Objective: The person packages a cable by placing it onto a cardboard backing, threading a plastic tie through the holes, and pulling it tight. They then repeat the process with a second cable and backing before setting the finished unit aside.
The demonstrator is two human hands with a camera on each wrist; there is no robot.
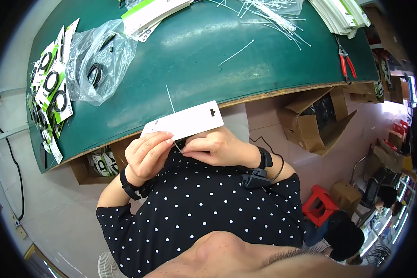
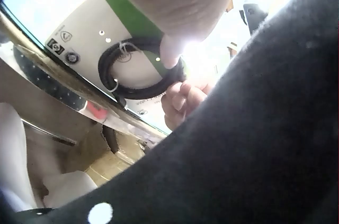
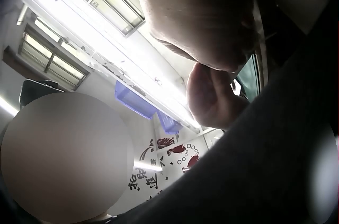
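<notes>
My left hand (image 1: 148, 154) grips the left end of a white hang card (image 1: 185, 121), its blank back up in the head view. A white cable tie (image 1: 170, 98) sticks out beyond the card's far edge, and a tie end shows between my hands. Thumb and forefinger of my right hand (image 1: 214, 146) pinch that end at the card's near edge. From below, the left wrist view shows the card's printed side with a green stripe. Against it lies a black cable coil (image 2: 143, 93), bound by white ties at two spots. The right wrist view hides the card mostly behind the hand.
On the green table (image 1: 185, 60) lie loose cable ties (image 1: 275, 18), red-handled cutters (image 1: 345, 65), a plastic bag (image 1: 102, 60) with black cables, and carded cables (image 1: 51, 88) piled at left. An open carton (image 1: 312, 129) stands below the right edge, near a red stool (image 1: 319, 206).
</notes>
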